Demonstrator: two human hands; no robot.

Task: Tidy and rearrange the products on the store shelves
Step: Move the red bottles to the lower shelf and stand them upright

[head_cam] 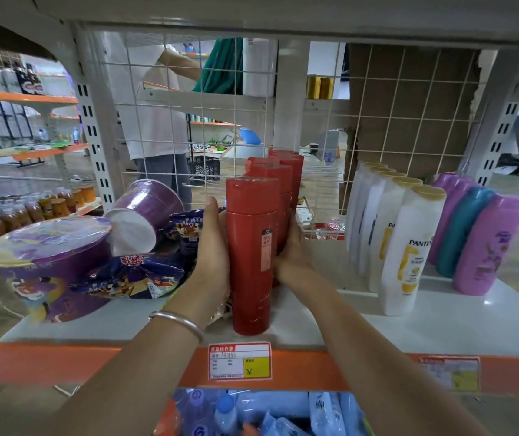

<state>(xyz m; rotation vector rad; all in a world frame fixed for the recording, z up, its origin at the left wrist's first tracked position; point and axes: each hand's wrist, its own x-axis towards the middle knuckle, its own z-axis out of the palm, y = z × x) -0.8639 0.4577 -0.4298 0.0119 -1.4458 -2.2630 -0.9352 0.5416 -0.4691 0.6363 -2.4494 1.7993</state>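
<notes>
A row of tall red bottles (253,256) stands upright on the white shelf (440,322), running from the front edge toward the wire back. My left hand (212,256) presses flat against the left side of the front bottles, fingers straight up. My right hand (291,247) cups the right side of the row, behind the front bottle. Both hands squeeze the row between them.
Purple instant-noodle bowls (50,256) and crumpled snack bags (132,278) lie untidily at the left. White Pantene bottles (406,247) and leaning purple and teal bottles (484,243) stand at the right. A wire grid (220,121) backs the shelf; a person stands behind it.
</notes>
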